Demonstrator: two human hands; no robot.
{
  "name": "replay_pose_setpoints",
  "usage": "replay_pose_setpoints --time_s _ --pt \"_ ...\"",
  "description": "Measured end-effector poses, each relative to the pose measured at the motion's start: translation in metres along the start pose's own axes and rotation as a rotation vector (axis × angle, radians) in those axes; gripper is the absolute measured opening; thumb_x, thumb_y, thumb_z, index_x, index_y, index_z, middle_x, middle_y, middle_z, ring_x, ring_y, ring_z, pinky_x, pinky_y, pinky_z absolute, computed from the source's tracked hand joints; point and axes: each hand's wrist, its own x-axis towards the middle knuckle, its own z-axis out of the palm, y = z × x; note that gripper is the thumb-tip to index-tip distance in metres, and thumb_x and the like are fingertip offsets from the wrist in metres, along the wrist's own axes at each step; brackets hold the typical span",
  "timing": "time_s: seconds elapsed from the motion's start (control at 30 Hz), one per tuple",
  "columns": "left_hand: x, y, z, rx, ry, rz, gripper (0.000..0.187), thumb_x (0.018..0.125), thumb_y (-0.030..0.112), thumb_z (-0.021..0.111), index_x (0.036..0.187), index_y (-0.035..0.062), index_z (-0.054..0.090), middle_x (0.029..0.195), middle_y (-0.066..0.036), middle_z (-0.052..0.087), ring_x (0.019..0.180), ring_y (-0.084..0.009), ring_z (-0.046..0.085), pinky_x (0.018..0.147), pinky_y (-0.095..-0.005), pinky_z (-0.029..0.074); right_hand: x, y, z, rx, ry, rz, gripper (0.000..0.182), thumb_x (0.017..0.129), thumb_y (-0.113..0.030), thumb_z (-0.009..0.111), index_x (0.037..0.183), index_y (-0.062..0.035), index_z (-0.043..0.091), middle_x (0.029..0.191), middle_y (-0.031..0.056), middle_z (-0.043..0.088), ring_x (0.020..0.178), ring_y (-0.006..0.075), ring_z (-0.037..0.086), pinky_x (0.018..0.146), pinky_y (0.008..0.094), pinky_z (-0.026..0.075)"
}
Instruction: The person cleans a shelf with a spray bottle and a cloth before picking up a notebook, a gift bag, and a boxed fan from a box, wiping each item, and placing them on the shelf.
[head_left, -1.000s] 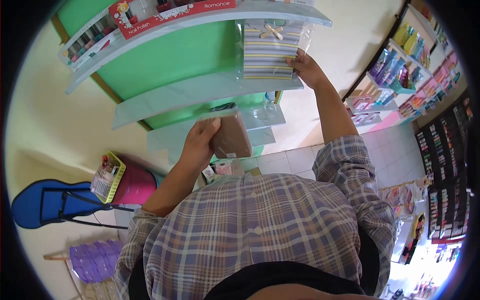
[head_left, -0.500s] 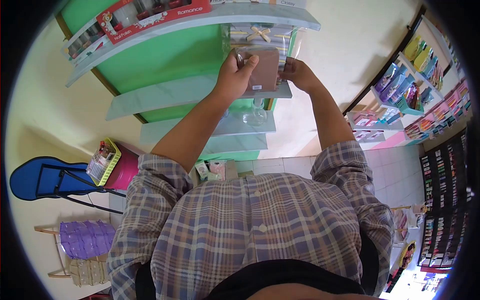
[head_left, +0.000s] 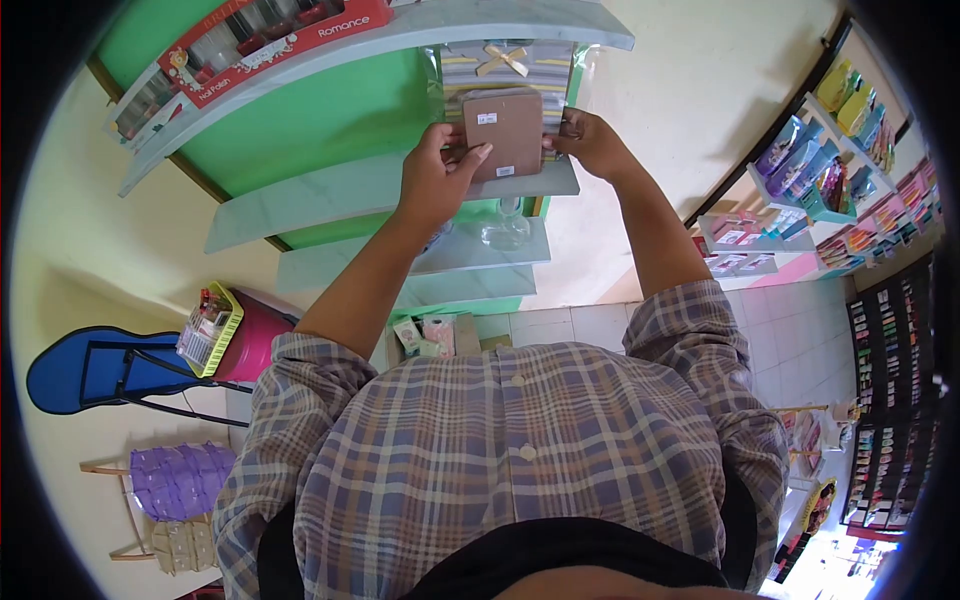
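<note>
A flat brown box [head_left: 508, 135] with two small white stickers stands upright on a marble-patterned shelf [head_left: 556, 180]. Behind it is a striped gift package [head_left: 465, 68] with a cream bow, wrapped in clear plastic. My left hand [head_left: 435, 178] holds the box by its left side, thumb over the lower front and fingers curled at the edge. On the other side, my right hand [head_left: 592, 147] has its fingers bent around the box's right edge, close to the plastic wrap. The right fingertips are partly hidden.
Nail polish sets [head_left: 280, 45] sit on the shelf above. A glass vessel [head_left: 506, 228] stands on a lower shelf. To the left are a blue folding chair [head_left: 60, 370] and a pink bin [head_left: 255, 335] with a yellow basket. Bottles [head_left: 790, 150] line wall shelves at right.
My left hand has slid down and left, its thumb moving off the upper front, uncovering the upper sticker. The box has shifted slightly left in view. My right hand stays by its right edge.
</note>
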Motion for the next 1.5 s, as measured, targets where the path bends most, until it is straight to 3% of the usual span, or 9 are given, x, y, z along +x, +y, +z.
replay_pose_setpoints --time_s 0.2,0.83,0.93,1.0,1.13,1.2,1.3,1.4,1.5 --pt "0.004 -0.007 -0.003 0.076 -0.004 0.016 0.033 0.084 0.020 0.076 0.103 -0.0007 0.060 0.098 -0.009 0.069 0.088 -0.0125 0.065 0.080 -0.0264 0.051 -0.007 -0.017 0.004 -0.234 0.071 0.070 0.042 0.088 -0.005 0.066 0.127 0.0047 0.054 0.107 0.0127 0.070 0.096 0.0168 0.064 0.092 0.0306 0.047" --pt "-0.006 0.003 0.000 0.166 0.056 0.093 0.036 0.078 0.027 0.081 0.095 -0.0005 0.065 0.091 -0.013 0.072 0.082 -0.0205 0.070 0.075 -0.0313 0.055 -0.002 -0.002 -0.010 -0.172 0.091 0.102 0.050 0.085 -0.012 0.072 0.130 0.0027 0.055 0.102 0.0135 0.072 0.094 0.0180 0.066 0.090 0.0321 0.048" --pt "-0.009 0.009 -0.005 0.148 0.016 -0.001 0.040 0.077 0.029 0.081 0.100 0.0003 0.063 0.101 -0.014 0.070 0.091 -0.0221 0.069 0.078 -0.0334 0.054 -0.002 0.001 -0.012 -0.241 0.089 0.109 0.049 0.085 -0.014 0.073 0.128 0.0029 0.056 0.099 0.0132 0.072 0.092 0.0184 0.066 0.091 0.0326 0.048" --pt "-0.012 0.013 -0.014 0.471 0.077 0.094 0.049 0.077 0.031 0.081 0.108 0.0007 0.060 0.113 -0.015 0.066 0.101 -0.0232 0.066 0.084 -0.0354 0.052 -0.008 -0.002 -0.012 -0.287 0.083 0.054 0.047 0.085 -0.017 0.073 0.124 0.0030 0.057 0.100 0.0126 0.071 0.092 0.0190 0.065 0.090 0.0313 0.047" --pt "0.016 -0.007 -0.038 0.398 0.224 0.171 0.057 0.080 0.034 0.078 0.120 0.0006 0.054 0.121 -0.015 0.062 0.110 -0.0238 0.061 0.088 -0.0367 0.050 -0.021 0.008 -0.008 -0.099 0.109 -0.036 0.044 0.086 -0.021 0.072 0.121 0.0027 0.059 0.104 0.0126 0.069 0.095 0.0190 0.064 0.088 0.0304 0.047" --pt "0.028 -0.015 -0.037 0.136 0.182 0.179 0.050 0.090 0.023 0.070 0.130 0.0009 0.049 0.121 -0.016 0.061 0.109 -0.0216 0.061 0.089 -0.0315 0.050 -0.027 0.005 0.001 -0.062 0.326 -0.131 0.038 0.088 -0.023 0.071 0.113 0.0026 0.060 0.102 0.0108 0.067 0.095 0.0172 0.062 0.084 0.0298 0.047" --pt "0.032 -0.026 -0.030 -0.125 0.010 0.069 0.050 0.091 0.020 0.067 0.131 -0.0022 0.048 0.118 -0.018 0.064 0.102 -0.0226 0.065 0.086 -0.0313 0.051 -0.044 -0.002 0.026 -0.163 0.793 -0.122 0.035 0.086 -0.030 0.073 0.096 0.0006 0.058 0.092 0.0074 0.063 0.089 0.0143 0.059 0.076 0.0289 0.047" --pt "0.029 -0.040 -0.026 -0.018 -0.063 0.023 0.045 0.092 0.014 0.064 0.129 -0.0043 0.048 0.115 -0.018 0.065 0.099 -0.0204 0.066 0.085 -0.0288 0.051 -0.060 -0.010 0.053 -0.329 0.618 -0.218 0.045 0.085 -0.032 0.074 0.107 0.0032 0.059 0.098 0.0123 0.064 0.093 0.0200 0.061 0.080 0.0332 0.049" --pt "0.024 -0.023 -0.029 0.101 -0.073 -0.007 0.037 0.090 0.011 0.064 0.123 -0.0029 0.054 0.107 -0.017 0.069 0.093 -0.0182 0.067 0.082 -0.0288 0.051 -0.065 -0.020 0.070 -0.490 0.401 -0.131 0.055 0.083 -0.036 0.073 0.120 0.0021 0.057 0.109 0.0167 0.066 0.100 0.0276 0.064 0.088 0.0369 0.049"
